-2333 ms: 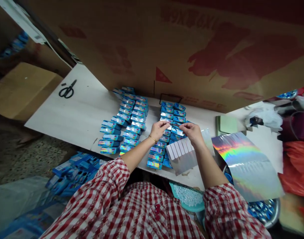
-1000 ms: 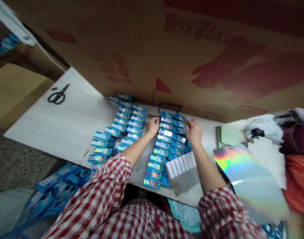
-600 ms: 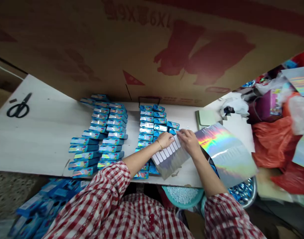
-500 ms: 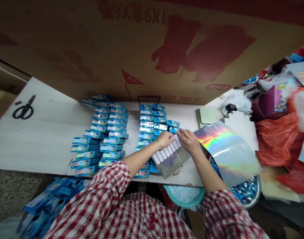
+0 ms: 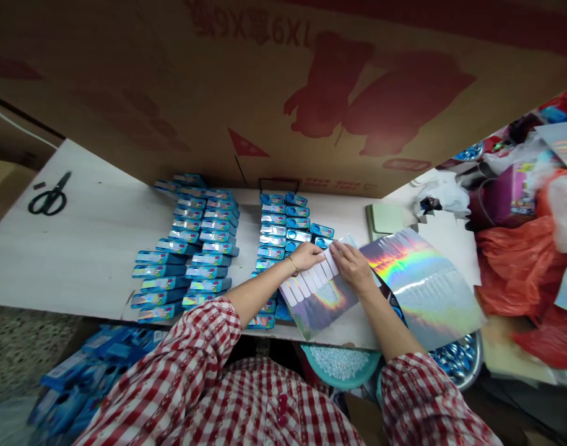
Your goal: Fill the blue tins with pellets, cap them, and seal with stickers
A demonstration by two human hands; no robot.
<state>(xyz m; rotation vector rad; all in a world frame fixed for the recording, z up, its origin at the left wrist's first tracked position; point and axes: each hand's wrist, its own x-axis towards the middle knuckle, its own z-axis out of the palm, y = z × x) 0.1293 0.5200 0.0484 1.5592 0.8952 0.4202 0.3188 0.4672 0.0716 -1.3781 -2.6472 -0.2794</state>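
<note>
A shiny silver sticker sheet [image 5: 324, 303] with a row of white blank strips slants over the front of the white table. My left hand [image 5: 309, 256] is closed at its upper edge, fingertips pinched near the strips. My right hand [image 5: 353, 266] grips the same edge just to the right, thumb and fingers close together; what lies right under the fingertips is hidden. Behind and left of the sheet stand rows of small blue boxes [image 5: 273, 230], partly covered by it. Right of my right hand lies a larger rainbow-sheened sheet [image 5: 427, 288].
More blue box rows [image 5: 209, 260] stand left, with black scissors [image 5: 49, 199] farther off. A big cardboard carton [image 5: 265, 93] walls the back. A teal basin [image 5: 341, 365] of white pellets and a metal bowl [image 5: 464, 365] sit below the front edge. Orange bags [image 5: 510, 254] are piled right.
The sticker sheet has tilted a little and now shows a rainbow glare, its lower edge slightly lower. Both hands stay at the upper edge with hardly any shift.
</note>
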